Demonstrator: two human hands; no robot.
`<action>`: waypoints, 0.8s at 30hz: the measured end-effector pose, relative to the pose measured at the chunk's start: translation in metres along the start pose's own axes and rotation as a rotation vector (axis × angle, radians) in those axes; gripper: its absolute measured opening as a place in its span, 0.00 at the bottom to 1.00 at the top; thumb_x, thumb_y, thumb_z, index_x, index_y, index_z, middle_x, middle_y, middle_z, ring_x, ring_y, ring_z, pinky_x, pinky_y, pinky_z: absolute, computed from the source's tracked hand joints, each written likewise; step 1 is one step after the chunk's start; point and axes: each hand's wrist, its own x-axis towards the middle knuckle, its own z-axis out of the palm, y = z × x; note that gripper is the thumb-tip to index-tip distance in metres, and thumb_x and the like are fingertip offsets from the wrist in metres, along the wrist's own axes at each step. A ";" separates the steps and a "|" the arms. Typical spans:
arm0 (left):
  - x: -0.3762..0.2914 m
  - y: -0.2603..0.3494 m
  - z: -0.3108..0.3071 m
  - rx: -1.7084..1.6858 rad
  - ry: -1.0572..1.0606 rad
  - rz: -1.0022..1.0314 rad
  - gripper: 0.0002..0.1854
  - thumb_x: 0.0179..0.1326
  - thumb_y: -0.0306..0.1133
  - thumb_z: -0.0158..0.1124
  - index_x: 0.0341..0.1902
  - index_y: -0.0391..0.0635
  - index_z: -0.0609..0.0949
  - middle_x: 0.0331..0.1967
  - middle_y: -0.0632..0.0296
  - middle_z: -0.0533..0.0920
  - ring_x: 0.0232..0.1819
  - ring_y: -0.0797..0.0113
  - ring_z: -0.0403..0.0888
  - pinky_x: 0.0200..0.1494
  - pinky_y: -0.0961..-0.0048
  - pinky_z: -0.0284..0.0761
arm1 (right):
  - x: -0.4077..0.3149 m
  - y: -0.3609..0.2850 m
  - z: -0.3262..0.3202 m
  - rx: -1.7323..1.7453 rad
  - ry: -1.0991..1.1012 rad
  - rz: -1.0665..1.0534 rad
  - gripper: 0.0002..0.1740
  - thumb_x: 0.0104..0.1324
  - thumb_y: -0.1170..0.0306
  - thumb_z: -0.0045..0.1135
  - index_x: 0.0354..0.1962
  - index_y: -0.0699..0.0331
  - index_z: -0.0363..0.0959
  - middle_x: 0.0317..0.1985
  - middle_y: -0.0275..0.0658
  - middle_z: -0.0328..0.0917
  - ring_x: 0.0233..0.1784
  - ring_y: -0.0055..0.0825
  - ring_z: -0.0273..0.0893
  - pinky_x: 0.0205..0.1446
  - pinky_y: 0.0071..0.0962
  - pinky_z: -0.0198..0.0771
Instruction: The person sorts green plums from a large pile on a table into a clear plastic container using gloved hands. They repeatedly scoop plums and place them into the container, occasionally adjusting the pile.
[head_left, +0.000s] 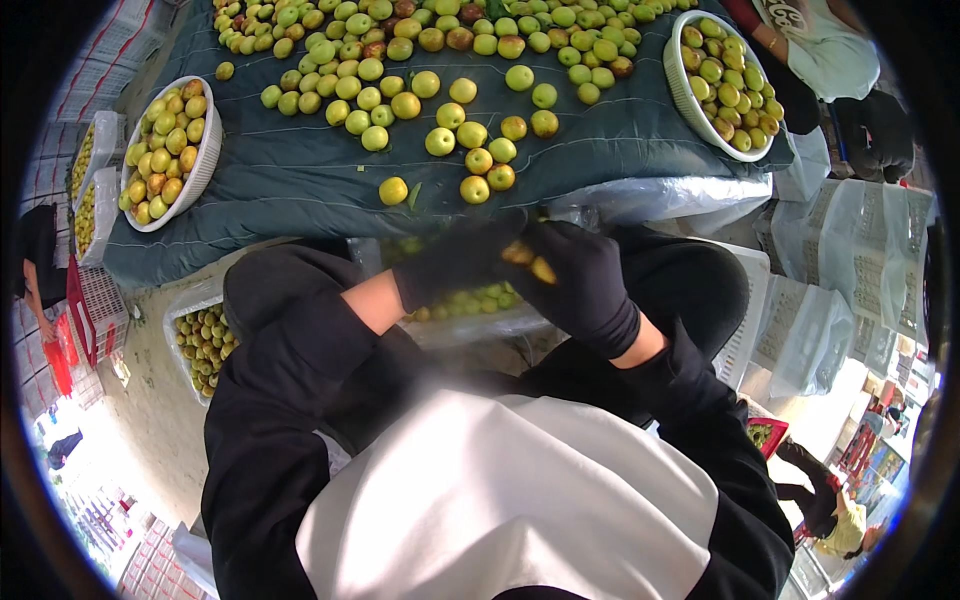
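Both my hands wear black gloves and meet above a plastic-lined crate (442, 337) of green fruit between my knees. My right hand (585, 281) is curled around yellow-brown jujube-like fruit (544, 270), which shows between its fingers. Motion blurs my left hand (457, 259), reaching across to the right one; its fingers are hidden or smeared, so its grip is unclear. Ahead, a dark quilted cloth (300, 172) bears many loose green and yellow fruits (472, 135). One yellow fruit (393, 191) lies near the cloth's front edge, beside a green leaf (414, 196).
White plastic baskets full of fruit stand on the cloth at left (210, 154) and right (679, 82). A lined crate (176, 300) of browner fruit is beside my left knee. Stacked, plastic-lined crates (806, 247) line the right. Another person (825, 52) sits at upper right.
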 end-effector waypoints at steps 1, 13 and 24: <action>0.000 -0.006 0.000 -0.053 -0.121 -0.058 0.21 0.70 0.47 0.41 0.40 0.42 0.76 0.28 0.69 0.72 0.30 0.79 0.67 0.36 0.79 0.66 | -0.008 0.004 -0.004 0.030 0.077 0.050 0.22 0.50 0.64 0.65 0.43 0.62 0.75 0.30 0.41 0.79 0.29 0.38 0.79 0.34 0.29 0.74; 0.009 -0.021 -0.135 -0.014 0.793 0.339 0.12 0.63 0.34 0.53 0.44 0.39 0.77 0.33 0.64 0.76 0.34 0.76 0.73 0.40 0.80 0.69 | -0.261 0.219 -0.131 -0.577 0.871 0.800 0.17 0.62 0.66 0.56 0.48 0.62 0.71 0.36 0.40 0.78 0.40 0.33 0.77 0.44 0.30 0.70; 0.027 -0.091 -0.320 1.080 1.194 0.130 0.27 0.61 0.48 0.55 0.56 0.40 0.71 0.55 0.48 0.72 0.58 0.52 0.68 0.60 0.62 0.61 | -0.424 0.374 -0.107 -0.783 0.255 1.356 0.11 0.63 0.64 0.47 0.38 0.61 0.71 0.37 0.48 0.78 0.43 0.49 0.75 0.44 0.43 0.69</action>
